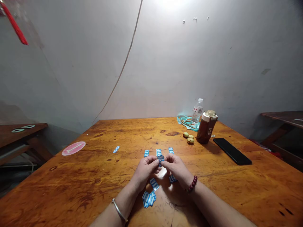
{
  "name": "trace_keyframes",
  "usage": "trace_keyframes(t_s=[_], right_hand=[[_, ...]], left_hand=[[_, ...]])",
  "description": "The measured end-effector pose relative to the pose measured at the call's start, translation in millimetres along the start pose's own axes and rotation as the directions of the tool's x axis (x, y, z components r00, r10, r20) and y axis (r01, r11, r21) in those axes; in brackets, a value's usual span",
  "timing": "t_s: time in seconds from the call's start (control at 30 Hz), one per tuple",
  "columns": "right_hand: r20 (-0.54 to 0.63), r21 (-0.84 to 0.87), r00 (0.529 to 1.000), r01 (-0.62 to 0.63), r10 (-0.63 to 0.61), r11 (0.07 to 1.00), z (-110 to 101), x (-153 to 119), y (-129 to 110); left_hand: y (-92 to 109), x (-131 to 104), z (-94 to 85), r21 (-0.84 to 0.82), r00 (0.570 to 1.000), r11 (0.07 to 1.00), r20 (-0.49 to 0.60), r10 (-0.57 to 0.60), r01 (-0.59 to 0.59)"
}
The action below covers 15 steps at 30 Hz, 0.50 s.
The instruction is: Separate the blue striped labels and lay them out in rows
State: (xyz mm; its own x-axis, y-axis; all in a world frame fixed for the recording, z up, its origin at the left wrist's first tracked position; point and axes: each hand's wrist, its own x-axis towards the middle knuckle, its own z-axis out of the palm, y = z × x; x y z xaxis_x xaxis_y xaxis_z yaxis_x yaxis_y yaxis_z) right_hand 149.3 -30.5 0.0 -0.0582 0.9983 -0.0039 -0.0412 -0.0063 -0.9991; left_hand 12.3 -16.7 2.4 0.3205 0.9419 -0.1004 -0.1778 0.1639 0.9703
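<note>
Between my two hands is a small blue-and-white card (161,160), held up a little above the wooden table (99,176). My left hand (148,168) pinches it from the left, and my right hand (176,167) grips its right side with thumb and fingers. Beyond my fingers lie similar cards in a row: a left one (146,153), a middle one (158,152) and a right one (170,150). Another card (154,183) and an overlapping pile of cards (149,199) are near my left wrist. Partly under my right hand shows one more card (172,178).
Off to the left lie a single card (116,149) and a pink round disc (74,148) marked 1. Toward the right are three yellowish fruits (190,140), a brown sport bottle (205,129), a clear water bottle (197,113), a turquoise strap (183,119) and a black phone (232,151).
</note>
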Motion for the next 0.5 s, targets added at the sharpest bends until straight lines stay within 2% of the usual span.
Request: trace_keyframes(t_s=[0.23, 0.5], right_hand=[[0.008, 0.021, 1.000, -0.009, 0.009, 1.000, -0.9, 2.6, 5.2], [0.019, 0.002, 1.000, 0.001, -0.001, 1.000, -1.8, 4.6, 7.9]], left_hand=[[1.2, -0.5, -1.3, 0.012, 0.999, 1.000, 0.032, 0.006, -0.007], [-0.6, 1.4, -1.5, 0.134, 0.995, 0.988, 0.062, 0.073, -0.081]])
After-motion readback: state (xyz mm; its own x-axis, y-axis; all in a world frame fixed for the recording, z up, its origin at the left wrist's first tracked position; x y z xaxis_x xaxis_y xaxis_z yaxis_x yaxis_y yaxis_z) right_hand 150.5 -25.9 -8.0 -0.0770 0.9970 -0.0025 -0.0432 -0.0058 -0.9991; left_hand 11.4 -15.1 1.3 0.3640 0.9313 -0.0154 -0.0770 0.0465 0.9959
